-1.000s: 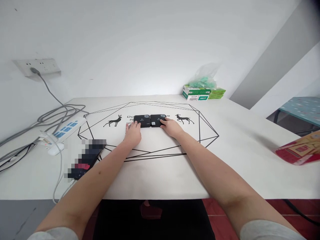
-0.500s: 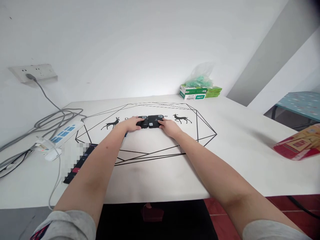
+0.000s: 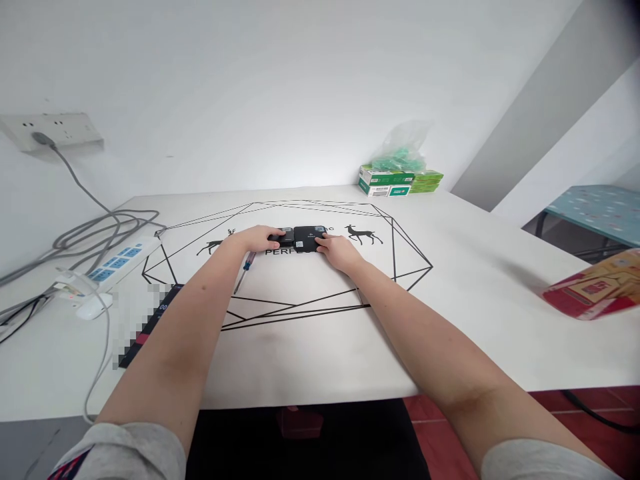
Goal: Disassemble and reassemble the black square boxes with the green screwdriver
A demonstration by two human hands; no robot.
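Note:
Two flat black boxes lie side by side on the patterned white table mat. My left hand (image 3: 261,239) grips the left black box (image 3: 287,237) from its left side, thumb near and fingers over the top. The right black box (image 3: 306,239) is held at its right edge by my right hand (image 3: 336,252), with thumb and fingers on it. A screwdriver (image 3: 246,268) with a blue part on its handle rests on the mat, just below my left wrist.
A phone (image 3: 145,339) lies beside my left forearm. A power strip (image 3: 117,263) and grey cables (image 3: 105,233) are at the left. Green and white boxes (image 3: 385,181) with a plastic bag (image 3: 404,148) stand at the back. A red package (image 3: 593,290) lies at the right.
My left hand and its black box have shifted slightly left and up. More of the screwdriver and the printed lettering below the boxes now shows. The view has turned a little.

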